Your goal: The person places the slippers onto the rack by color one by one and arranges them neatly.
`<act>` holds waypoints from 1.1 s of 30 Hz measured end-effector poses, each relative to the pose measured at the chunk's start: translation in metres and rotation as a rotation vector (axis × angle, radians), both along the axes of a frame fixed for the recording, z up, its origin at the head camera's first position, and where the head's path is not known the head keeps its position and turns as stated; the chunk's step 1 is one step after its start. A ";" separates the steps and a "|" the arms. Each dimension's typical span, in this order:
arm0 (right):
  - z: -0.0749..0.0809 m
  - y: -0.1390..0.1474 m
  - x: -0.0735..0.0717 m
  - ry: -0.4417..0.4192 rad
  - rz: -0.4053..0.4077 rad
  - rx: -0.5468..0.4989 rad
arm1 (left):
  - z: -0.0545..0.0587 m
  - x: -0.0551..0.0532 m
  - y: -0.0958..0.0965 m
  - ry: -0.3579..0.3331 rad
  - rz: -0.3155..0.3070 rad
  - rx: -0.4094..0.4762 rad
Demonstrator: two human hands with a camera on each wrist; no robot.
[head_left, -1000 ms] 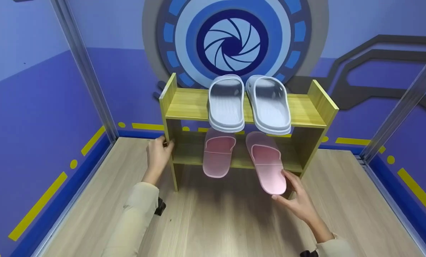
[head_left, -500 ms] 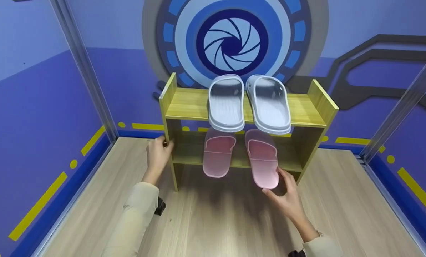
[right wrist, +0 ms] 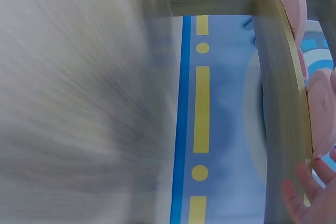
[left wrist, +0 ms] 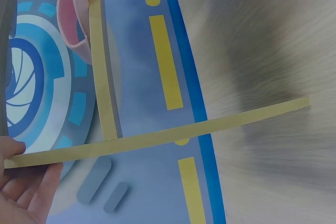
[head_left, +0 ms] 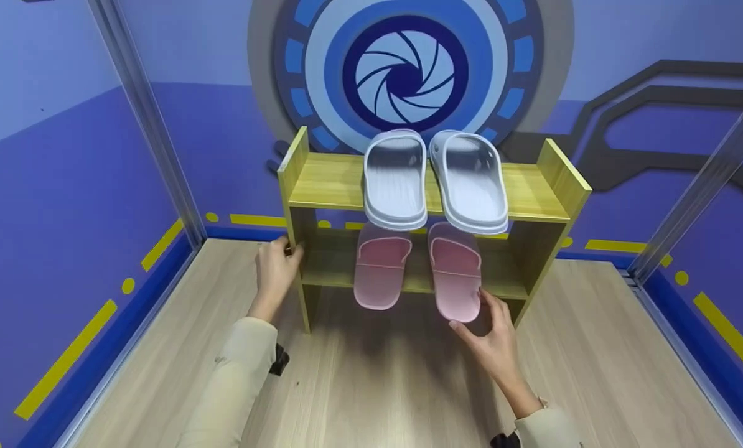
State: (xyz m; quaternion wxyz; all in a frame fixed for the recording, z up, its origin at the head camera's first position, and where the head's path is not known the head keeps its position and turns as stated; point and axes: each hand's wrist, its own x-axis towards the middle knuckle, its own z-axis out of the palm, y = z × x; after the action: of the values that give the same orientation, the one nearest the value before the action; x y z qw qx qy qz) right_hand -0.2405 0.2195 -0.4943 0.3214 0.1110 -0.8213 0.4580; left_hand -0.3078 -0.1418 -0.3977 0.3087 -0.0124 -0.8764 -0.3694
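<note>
A small wooden shoe rack (head_left: 337,183) stands in the middle of the head view. On its lower shelf lie two pink slippers, toes inward, heels jutting past the front edge. My right hand (head_left: 496,345) holds the heel of the right pink slipper (head_left: 457,300), thumb at its end and fingers along its right side. The left pink slipper (head_left: 379,287) lies beside it, untouched. With thumb and fingers on either side, my left hand (head_left: 275,270) grips the rack's left side panel (left wrist: 157,139). In the right wrist view, the hand is partly cut off beside the slipper (right wrist: 321,114).
Two pale grey clogs, a left one (head_left: 396,193) and a right one (head_left: 476,193), sit on the top shelf above the slippers. A blue printed wall (head_left: 222,143) rises close behind the rack. Metal posts stand at both back corners of the wood-patterned surface (head_left: 371,398).
My right hand has moved left and inward with the right slipper, which is now straighter and farther onto the shelf, nearer its mate. The left hand has stayed still.
</note>
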 end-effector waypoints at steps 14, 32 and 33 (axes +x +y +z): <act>0.005 0.000 -0.005 -0.043 -0.022 0.017 | -0.001 -0.001 -0.001 0.021 -0.006 0.004; 0.026 0.081 0.007 0.105 -0.109 0.096 | -0.001 -0.001 0.000 0.023 -0.005 0.009; 0.027 0.086 0.007 0.096 -0.118 0.107 | -0.002 0.000 0.000 0.018 -0.007 0.011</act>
State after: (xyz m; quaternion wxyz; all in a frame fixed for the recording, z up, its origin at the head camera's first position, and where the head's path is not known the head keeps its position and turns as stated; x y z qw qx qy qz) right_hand -0.2331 0.3055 -0.4673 0.3805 0.1010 -0.8334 0.3879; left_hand -0.3083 -0.1414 -0.3993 0.3155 -0.0170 -0.8714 -0.3753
